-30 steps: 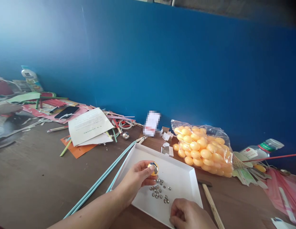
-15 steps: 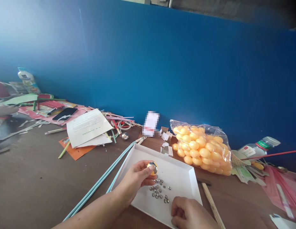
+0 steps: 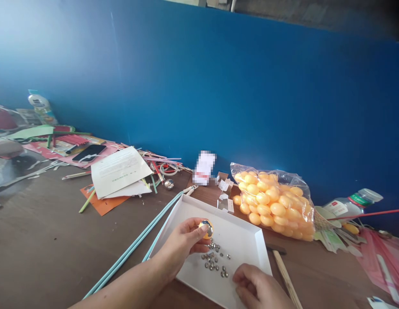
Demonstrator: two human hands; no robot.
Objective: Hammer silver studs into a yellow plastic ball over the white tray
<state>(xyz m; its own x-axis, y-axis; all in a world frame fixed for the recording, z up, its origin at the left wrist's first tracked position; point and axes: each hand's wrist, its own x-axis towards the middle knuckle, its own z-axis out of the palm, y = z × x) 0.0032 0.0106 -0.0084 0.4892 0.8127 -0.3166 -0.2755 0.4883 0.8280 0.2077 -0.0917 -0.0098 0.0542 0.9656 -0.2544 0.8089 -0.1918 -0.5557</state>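
Observation:
My left hand [image 3: 180, 246] is closed around a small orange ball [image 3: 207, 228] with a shiny metal piece on its face, held over a shallow white tray [image 3: 241, 234]. Several small silver studs [image 3: 215, 262] lie loose on the tray floor just below the ball. My right hand [image 3: 255, 287] rests at the tray's near right edge, close to the studs, fingers curled together; what they hold, if anything, is hidden.
A clear bag of orange balls [image 3: 275, 206] lies behind the tray to the right. A wooden-handled hammer [image 3: 285, 277] sits right of the tray. Light blue straps [image 3: 138, 244] run along its left side. Papers [image 3: 120, 171], sticks and a phone [image 3: 89, 152] clutter the back left.
My right hand has shifted slightly inward along the tray's near edge toward the studs. My left hand keeps the orange ball in the same spot.

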